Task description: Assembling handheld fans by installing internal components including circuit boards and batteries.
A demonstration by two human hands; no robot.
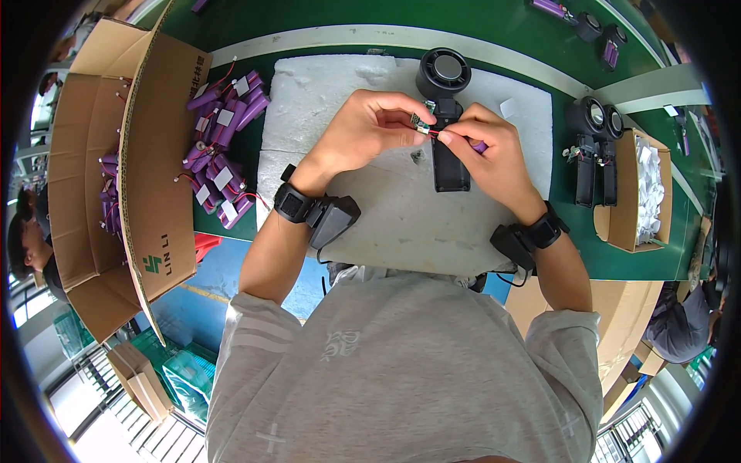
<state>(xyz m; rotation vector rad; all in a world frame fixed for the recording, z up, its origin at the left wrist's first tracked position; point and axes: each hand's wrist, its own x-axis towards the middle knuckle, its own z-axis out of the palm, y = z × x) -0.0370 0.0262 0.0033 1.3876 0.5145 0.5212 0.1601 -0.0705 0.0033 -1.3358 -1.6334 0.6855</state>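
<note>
Grey shirt point(401, 386); short left sleeve point(264, 328) with pale stripes; pale emblem point(340, 346); black left wrist strap point(293, 204) and right wrist strap point(547, 227); 2 angular black modules point(335, 219), thin black cables point(519, 282).

1. Green-topped rectangular workbench point(571, 247): is filling the upper middle, its edges bowing in the lens.
2. Long, pale grey rail point(332, 37): is running along the bench's far side.
3. Second flat green surface point(309, 11): is extending beyond that rail.
4. Blue floor point(224, 266) with yellow line point(202, 292): is showing below, at left.
5. Bright white window point(73, 397): is glowing at lower left.
6. Slim-barred grille point(171, 444): is standing near the window.
</note>
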